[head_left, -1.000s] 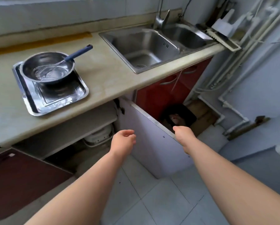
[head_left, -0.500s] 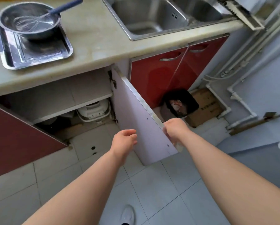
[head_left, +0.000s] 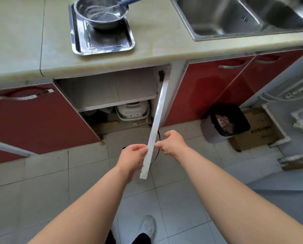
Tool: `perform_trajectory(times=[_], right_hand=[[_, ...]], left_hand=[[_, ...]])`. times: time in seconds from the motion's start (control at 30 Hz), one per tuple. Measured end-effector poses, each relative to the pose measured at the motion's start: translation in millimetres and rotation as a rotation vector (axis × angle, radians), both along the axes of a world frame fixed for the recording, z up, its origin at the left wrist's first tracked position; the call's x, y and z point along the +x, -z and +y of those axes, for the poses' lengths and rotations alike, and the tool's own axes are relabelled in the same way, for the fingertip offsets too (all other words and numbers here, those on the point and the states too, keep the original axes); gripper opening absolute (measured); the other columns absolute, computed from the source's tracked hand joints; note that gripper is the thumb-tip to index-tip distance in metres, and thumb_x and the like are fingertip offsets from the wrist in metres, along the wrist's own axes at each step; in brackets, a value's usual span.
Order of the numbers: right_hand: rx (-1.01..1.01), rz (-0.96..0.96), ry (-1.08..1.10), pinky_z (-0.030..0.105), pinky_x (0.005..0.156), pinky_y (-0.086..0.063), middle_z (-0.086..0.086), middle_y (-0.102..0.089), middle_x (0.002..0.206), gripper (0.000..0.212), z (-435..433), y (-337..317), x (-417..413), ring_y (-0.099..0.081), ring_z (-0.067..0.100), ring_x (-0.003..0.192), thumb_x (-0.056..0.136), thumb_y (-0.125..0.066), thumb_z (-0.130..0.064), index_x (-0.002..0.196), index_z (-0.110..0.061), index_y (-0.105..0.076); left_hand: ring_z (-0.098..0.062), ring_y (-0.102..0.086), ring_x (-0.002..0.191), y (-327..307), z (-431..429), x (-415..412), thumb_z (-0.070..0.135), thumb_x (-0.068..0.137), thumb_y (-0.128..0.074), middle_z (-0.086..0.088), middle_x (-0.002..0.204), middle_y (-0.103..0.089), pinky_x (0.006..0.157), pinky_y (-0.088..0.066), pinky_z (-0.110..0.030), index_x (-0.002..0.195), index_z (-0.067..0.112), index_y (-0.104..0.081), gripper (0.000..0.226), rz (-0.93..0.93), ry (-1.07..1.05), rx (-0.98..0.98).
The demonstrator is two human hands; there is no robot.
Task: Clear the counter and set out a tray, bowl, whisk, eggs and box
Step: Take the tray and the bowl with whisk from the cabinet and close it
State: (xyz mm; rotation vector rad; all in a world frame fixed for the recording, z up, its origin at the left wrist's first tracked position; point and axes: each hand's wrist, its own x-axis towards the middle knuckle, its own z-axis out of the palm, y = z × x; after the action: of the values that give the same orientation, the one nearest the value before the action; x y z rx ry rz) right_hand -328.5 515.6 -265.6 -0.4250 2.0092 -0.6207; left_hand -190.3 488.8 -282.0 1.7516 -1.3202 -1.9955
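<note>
A steel tray (head_left: pixel 112 44) lies on the beige counter (head_left: pixel 156 48). In it stands a steel bowl (head_left: pixel 101 23) holding a whisk (head_left: pixel 101 12) with a blue handle. Below, a white cabinet door (head_left: pixel 156 124) stands wide open, seen edge-on. My left hand (head_left: pixel 132 158) pinches its outer edge from the left and my right hand (head_left: pixel 171 142) touches it from the right. No eggs or box are in view.
A double steel sink (head_left: pixel 235 16) is set in the counter at right. Inside the open cabinet a white rice cooker (head_left: pixel 133 110) sits under a shelf. Red cabinet doors flank the opening. A black-lined bin (head_left: pixel 226 122) and a cardboard box (head_left: pixel 258 132) stand on the tiled floor.
The view has swung left and downward to face the cabinet. The door has opened further and now points straight at me. My left hand has come onto its edge beside my right.
</note>
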Motion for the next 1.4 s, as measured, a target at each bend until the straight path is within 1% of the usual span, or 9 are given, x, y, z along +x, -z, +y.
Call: perform_trajectory(times=[0.17,0.3,0.6,0.73,0.83,0.93,1.07,1.27,1.4], right_hand=[[-0.041,-0.193,0.067,0.026,0.061,-0.051,0.025,-0.067,0.100,0.018,-37,1,44,-0.065,0.026,0.079,0.083,-0.058,0.009,0.101,0.006,-0.059],[-0.085,-0.207,0.131,0.021,0.061,-0.054,0.019,-0.066,0.087,0.019,-65,15,66,-0.064,0.021,0.066,0.083,-0.057,0.008,0.068,-0.002,-0.054],[-0.115,-0.408,0.262,0.010,0.041,-0.047,0.014,-0.061,0.102,0.021,-125,19,106,-0.066,0.012,0.067,0.099,-0.033,0.004,0.103,0.009,-0.052],[-0.138,-0.481,0.325,0.012,0.042,-0.047,0.019,-0.043,0.143,0.040,-162,15,119,-0.048,0.031,0.131,0.101,-0.016,0.004,0.133,0.010,-0.040],[-0.138,-0.454,0.344,0.030,0.078,-0.055,0.025,-0.052,0.135,0.037,-187,19,126,-0.057,0.034,0.121,0.098,-0.032,0.005,0.134,0.010,-0.040],[-0.158,-0.446,0.391,0.031,0.076,-0.055,0.025,-0.059,0.123,0.038,-209,20,130,-0.062,0.031,0.114,0.098,-0.033,0.005,0.135,0.008,-0.040],[-0.092,-0.450,0.552,0.028,0.098,-0.051,0.015,-0.059,0.080,0.044,-243,17,137,-0.066,0.016,0.073,0.100,-0.025,0.007,0.143,0.001,-0.030],[-0.133,-0.462,0.639,0.035,0.083,-0.057,0.017,-0.054,0.085,0.045,-281,22,138,-0.060,0.018,0.062,0.097,-0.023,0.010,0.139,0.001,-0.033],[-0.130,-0.525,0.691,0.035,0.063,-0.057,0.017,-0.054,0.077,0.041,-297,24,133,-0.056,0.020,0.057,0.099,-0.020,0.005,0.134,0.000,-0.040]], left_hand=[[-0.012,-0.054,0.062,-4,-25,47,0.015,0.091,-0.056,0.000,0.078,-0.065,0.049,-0.043,-0.018,0.091,0.017,-0.072,0.016,-0.023,-0.048,-0.065],[-0.016,-0.046,0.070,-2,-43,81,0.017,0.090,-0.055,0.002,0.077,-0.057,0.061,-0.037,-0.025,0.078,0.020,-0.068,0.018,-0.024,-0.082,-0.069],[-0.018,-0.057,0.096,17,-102,135,0.038,0.091,-0.058,-0.001,0.103,-0.066,0.097,-0.046,-0.039,0.099,0.019,-0.069,0.023,-0.084,-0.235,-0.072],[-0.017,-0.046,0.073,25,-139,149,0.040,0.087,-0.060,-0.001,0.076,-0.053,0.078,-0.043,-0.032,0.101,0.012,-0.071,0.033,-0.032,-0.285,-0.079],[-0.017,-0.048,0.088,28,-170,155,0.046,0.075,-0.061,-0.004,0.091,-0.052,0.086,-0.038,-0.032,0.077,0.018,-0.062,0.028,-0.013,-0.323,-0.084],[-0.028,-0.064,0.101,33,-202,158,0.046,0.080,-0.065,-0.010,0.103,-0.063,0.100,-0.047,-0.042,0.097,0.008,-0.059,0.042,-0.020,-0.383,-0.049],[-0.035,-0.070,0.092,35,-243,157,0.045,0.082,-0.065,-0.022,0.102,-0.070,0.092,-0.053,-0.048,0.083,0.001,-0.060,0.044,-0.012,-0.433,-0.018],[-0.029,-0.061,0.090,30,-282,151,0.034,0.087,-0.066,-0.013,0.087,-0.060,0.099,-0.048,-0.049,0.085,0.004,-0.053,0.033,0.049,-0.483,-0.037],[-0.020,-0.061,0.088,32,-298,150,0.032,0.087,-0.067,-0.018,0.121,-0.060,0.099,-0.050,-0.041,0.129,-0.005,-0.047,0.059,0.096,-0.510,-0.001]])
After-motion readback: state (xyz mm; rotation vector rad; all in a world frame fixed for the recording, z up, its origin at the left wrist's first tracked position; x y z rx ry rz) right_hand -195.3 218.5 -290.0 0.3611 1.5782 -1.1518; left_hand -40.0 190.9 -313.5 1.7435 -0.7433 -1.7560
